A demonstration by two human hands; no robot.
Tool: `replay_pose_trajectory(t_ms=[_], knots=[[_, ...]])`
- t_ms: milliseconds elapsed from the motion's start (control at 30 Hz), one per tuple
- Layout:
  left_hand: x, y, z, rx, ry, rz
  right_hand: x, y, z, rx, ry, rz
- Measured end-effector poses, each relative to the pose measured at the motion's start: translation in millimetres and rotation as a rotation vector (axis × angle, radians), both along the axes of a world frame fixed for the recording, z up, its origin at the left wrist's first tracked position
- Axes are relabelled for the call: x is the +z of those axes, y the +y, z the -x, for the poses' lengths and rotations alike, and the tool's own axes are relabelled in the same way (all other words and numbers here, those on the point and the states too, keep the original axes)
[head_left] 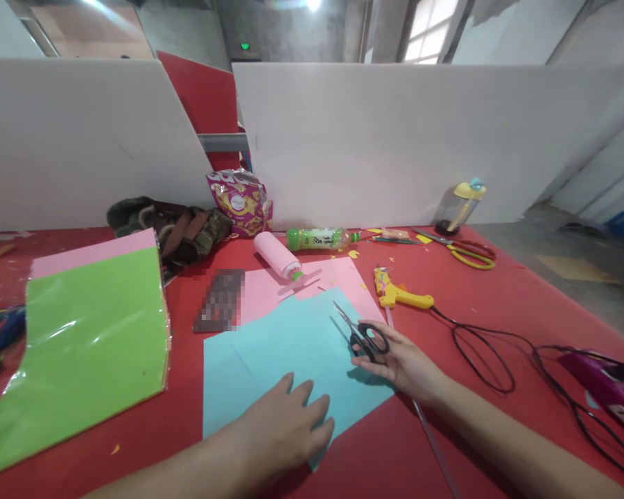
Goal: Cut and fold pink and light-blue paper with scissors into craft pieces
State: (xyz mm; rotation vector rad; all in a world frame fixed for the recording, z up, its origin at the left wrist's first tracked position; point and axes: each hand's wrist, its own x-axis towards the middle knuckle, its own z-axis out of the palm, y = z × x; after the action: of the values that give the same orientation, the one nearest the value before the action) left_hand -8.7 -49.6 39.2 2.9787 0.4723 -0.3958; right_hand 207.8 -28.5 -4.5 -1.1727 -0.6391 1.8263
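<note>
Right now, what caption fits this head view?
Right hand holds black scissors over blue paper; left hand presses it flat.

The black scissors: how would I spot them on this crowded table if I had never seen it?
Start at the light blue paper lying near the front of the red table. At the sheet's right edge, the right hand holds the black scissors, blades pointing up and left over the paper. The other scissors, far back near the white wall, have yellow and red handles and lie untouched.

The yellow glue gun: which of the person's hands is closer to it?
Right. The right hand, holding black scissors, lies just below the yellow glue gun; the left hand rests farther away on light blue paper.
</note>
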Motion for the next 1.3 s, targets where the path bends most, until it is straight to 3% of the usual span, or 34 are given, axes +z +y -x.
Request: replay_pose_trajectory(t_ms=[300, 633, 800, 933, 1100, 1200, 1300], knots=[[-24.1, -8.1, 4.8, -0.106, -0.183, -0.212, -8.7, -4.1, 6.0, 0.047, 0.046, -0.06], [-28.6, -10.6, 3.5, -0.162, -0.281, -0.314, -13.3, -0.5, -3.0, 0.168, -0.215, -0.58], [-25.2, -1.8, 4.7, -0.094, -0.261, -0.24, -6.0, -4.6, -3.3, 0.244, -0.187, -0.53], [-13.4, 9.5, 11.3, -0.031, -0.155, -0.179, -6.4, -6.3, 1.5, 0.256, -0.123, -0.455], [3.0, 21.1, 26.7, 0.167, -0.186, -0.028, -10.4, -7.9, 4.6, 0.289, -0.06, -0.434], [8.2, 25.8, 34.5, 0.302, -0.336, -0.02, -10.1, -8.0, 3.9, 0.27, -0.157, -0.48], [14.4, 29.9, 39.3, 0.354, -0.454, -0.007, -9.4, -7.5, 1.7, 0.245, -0.465, -0.567]])
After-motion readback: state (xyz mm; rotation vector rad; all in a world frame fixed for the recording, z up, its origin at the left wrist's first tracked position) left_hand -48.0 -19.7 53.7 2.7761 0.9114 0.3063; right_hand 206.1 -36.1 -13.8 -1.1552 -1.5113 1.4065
